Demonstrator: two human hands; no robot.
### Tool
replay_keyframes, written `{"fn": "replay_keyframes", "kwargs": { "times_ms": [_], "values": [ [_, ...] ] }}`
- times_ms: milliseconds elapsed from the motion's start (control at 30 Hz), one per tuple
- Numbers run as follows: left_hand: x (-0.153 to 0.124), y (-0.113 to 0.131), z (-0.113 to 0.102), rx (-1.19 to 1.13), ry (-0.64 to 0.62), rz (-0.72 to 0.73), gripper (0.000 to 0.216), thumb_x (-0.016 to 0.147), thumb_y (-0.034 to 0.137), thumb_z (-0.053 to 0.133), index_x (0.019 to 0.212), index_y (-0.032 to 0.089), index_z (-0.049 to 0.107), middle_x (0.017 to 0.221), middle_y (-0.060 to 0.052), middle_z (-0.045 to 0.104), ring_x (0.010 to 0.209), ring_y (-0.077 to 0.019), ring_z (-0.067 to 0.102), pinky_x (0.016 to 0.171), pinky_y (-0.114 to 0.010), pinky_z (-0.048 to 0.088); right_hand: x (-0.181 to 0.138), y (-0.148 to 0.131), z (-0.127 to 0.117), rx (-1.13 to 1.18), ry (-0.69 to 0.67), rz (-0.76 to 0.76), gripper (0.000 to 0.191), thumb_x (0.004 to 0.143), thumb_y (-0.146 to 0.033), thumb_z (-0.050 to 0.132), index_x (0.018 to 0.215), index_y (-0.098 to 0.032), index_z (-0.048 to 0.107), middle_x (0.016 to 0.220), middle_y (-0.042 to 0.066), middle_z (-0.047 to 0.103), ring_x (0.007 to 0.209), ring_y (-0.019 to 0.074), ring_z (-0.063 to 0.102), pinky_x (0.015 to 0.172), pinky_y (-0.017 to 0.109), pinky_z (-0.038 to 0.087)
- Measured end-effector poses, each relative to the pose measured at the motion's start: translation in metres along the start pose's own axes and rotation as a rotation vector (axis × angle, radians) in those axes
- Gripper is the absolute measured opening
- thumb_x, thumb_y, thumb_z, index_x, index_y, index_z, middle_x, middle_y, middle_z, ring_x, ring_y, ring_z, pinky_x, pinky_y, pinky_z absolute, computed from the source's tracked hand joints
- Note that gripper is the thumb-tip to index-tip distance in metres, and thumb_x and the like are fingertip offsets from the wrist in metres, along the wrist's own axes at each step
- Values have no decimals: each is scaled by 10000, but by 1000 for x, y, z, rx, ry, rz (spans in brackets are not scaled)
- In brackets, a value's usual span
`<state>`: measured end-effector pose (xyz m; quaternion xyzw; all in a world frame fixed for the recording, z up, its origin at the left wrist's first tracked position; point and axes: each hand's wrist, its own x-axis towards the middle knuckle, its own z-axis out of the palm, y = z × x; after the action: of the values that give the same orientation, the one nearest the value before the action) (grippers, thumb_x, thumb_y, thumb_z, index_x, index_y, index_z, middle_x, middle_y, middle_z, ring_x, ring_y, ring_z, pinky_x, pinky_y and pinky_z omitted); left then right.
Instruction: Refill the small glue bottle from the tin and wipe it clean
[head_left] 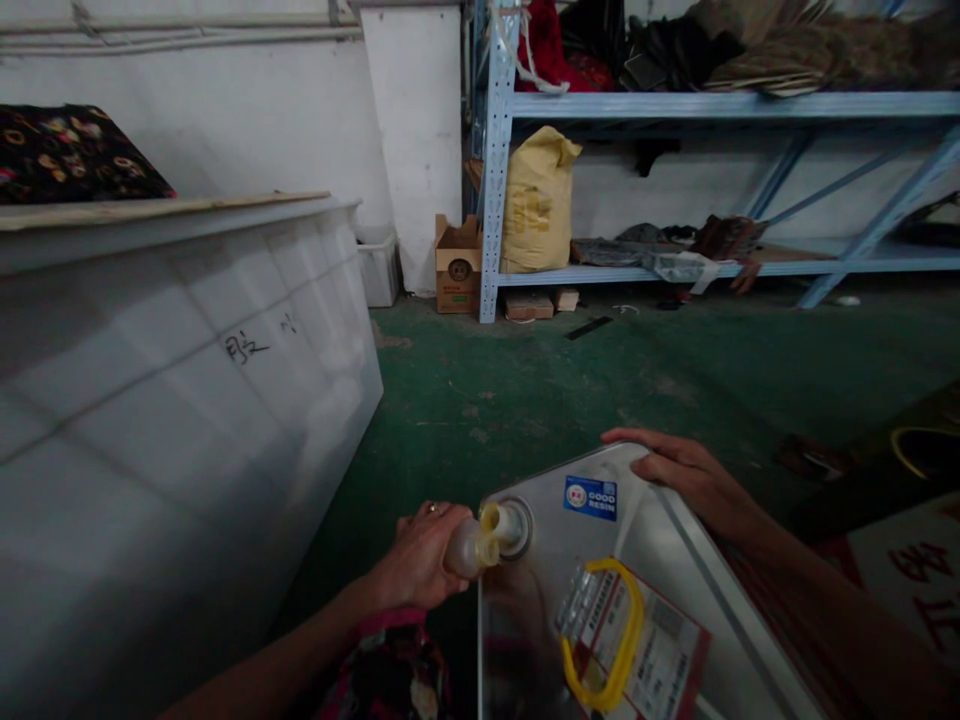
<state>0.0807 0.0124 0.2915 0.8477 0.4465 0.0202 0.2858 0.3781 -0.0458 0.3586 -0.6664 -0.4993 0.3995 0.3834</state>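
My left hand [427, 555] is wrapped round a small translucent plastic bottle [465, 549]. The bottle's yellowish mouth lies right beside the yellow-rimmed spout [502, 524] of a metal can; whether the two touch I cannot tell. The tilted silver can [540, 610] has a blue "GOOD RESIN" sticker [591, 498], a printed label [660, 650] and a yellow carrying handle [604, 635] on its top face. At the can's far right corner, my right hand [686, 475] grips the edge, fingers over the rim. Any liquid at the spout is not visible.
To the left stands a large white tank [247, 400] with handwriting on it. Blue metal shelving [495, 180] at the back carries a yellow sack [540, 205] and cloths. A cardboard box [458, 280] sits beside it on the green floor [480, 390].
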Motion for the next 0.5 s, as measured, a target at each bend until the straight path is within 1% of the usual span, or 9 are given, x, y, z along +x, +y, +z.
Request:
{"fn": "replay_keyframes", "kwargs": {
  "times_ms": [67, 133, 200, 267, 300, 367, 433, 500],
  "values": [
    [-4, 1, -1, -25, -9, 14, 505, 555, 210, 710, 1036, 248, 559, 1089, -50, 609, 1069, -323, 510, 853, -410, 393, 0, -1, 0, -7, 6, 0, 482, 668, -354, 507, 1098, -148, 573, 698, -10, 590, 591, 161, 531, 515, 269, 381],
    [-9, 1, -6, -111, -8, 52, 512, 558, 215, 726, 1041, 243, 558, 1061, -29, 615, 1029, -281, 538, 857, -373, 411, 0, 1, -2, -15, 25, -9, 473, 678, -348, 513, 1106, -152, 568, 763, 6, 611, 638, 169, 555, 538, 270, 401],
    [-13, 1, -15, -354, -9, 107, 522, 579, 236, 734, 1065, 239, 543, 1037, -8, 617, 980, -234, 568, 851, -332, 431, 1, 5, -6, 22, 41, -25, 477, 693, -341, 526, 1137, -166, 543, 930, 38, 632, 748, 188, 591, 600, 278, 440],
    [-14, 3, -27, -663, 15, 136, 560, 589, 262, 750, 1098, 226, 518, 1029, -11, 619, 948, -214, 587, 829, -310, 452, 1, 13, -13, 95, 51, -61, 520, 690, -345, 556, 1185, -193, 503, 1110, 61, 605, 875, 215, 603, 680, 295, 470],
    [-14, 4, -34, -778, 46, 136, 583, 587, 276, 762, 1109, 217, 509, 1030, -20, 620, 944, -215, 591, 816, -305, 460, 0, 17, -18, 123, 51, -76, 548, 685, -354, 573, 1206, -209, 486, 1178, 66, 581, 913, 226, 602, 703, 304, 478],
    [-11, 7, -47, -879, 160, 112, 606, 588, 301, 781, 1117, 203, 502, 1038, -38, 623, 947, -219, 596, 808, -300, 469, -3, 23, -29, 101, 47, -64, 563, 693, -392, 588, 1221, -228, 483, 1220, 68, 567, 910, 238, 612, 693, 314, 491],
    [-7, 10, -58, -932, 287, 95, 587, 605, 318, 782, 1111, 199, 508, 1036, -41, 630, 943, -215, 604, 813, -298, 474, -7, 29, -45, -11, 46, 3, 560, 710, -448, 576, 1220, -228, 503, 1161, 67, 606, 849, 243, 629, 648, 321, 499],
    [-4, 13, -66, -989, 370, 91, 564, 627, 315, 776, 1110, 196, 511, 1021, -32, 639, 942, -207, 609, 825, -296, 476, -12, 33, -63, -138, 85, 66, 592, 706, -509, 560, 1222, -221, 513, 1054, 63, 654, 809, 253, 639, 631, 334, 507]
  ]
}}
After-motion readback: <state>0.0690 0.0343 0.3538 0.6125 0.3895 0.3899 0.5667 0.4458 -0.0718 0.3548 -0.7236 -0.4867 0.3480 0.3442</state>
